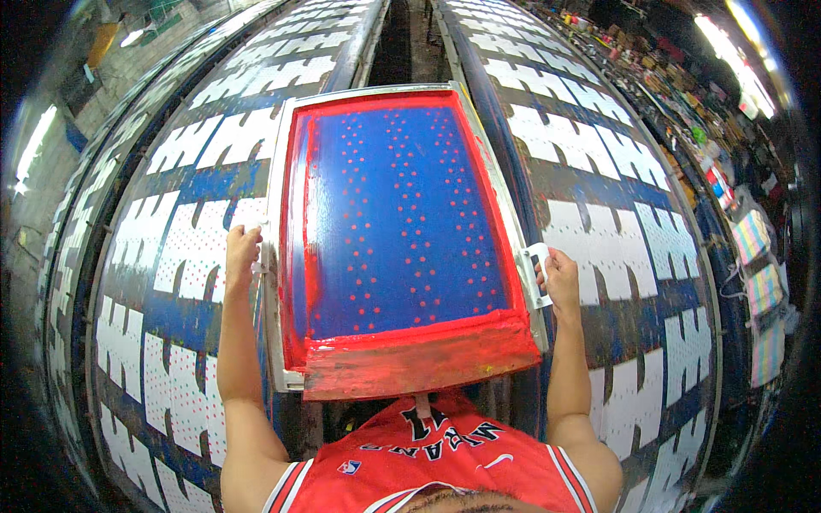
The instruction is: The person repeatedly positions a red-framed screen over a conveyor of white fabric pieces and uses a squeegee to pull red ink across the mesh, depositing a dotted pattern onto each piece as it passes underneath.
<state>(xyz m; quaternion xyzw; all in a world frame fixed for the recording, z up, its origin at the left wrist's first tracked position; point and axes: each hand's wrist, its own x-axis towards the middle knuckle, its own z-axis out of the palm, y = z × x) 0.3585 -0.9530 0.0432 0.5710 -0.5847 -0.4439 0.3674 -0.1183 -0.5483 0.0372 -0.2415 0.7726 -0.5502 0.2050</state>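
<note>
Nearest the head camera, wears a red jersey (385,466). Holds a red-bordered blue screen (393,227) just ahead of it, between tables bearing white pieces (192,231). Grips its left side with curled left hand (245,245); wraps right hand (560,274) round a white handle (529,275).

Rectangular screen frame with off-white rails (276,179): flat deep-blue mesh panel (385,214), small red dots in three loose bands running 12 to 6. Glossy red border (368,104) all round. White D-shaped handle (540,301) at 4 o'clock. Long flat blade (419,368) at 6: red, streaked brown. White notched flat pieces (175,380) at 8: red dots. White notched sheets (667,239) at 3: pale teal dots. Sleeveless jersey (410,453) at 6: red, white-and-black trim.
</note>
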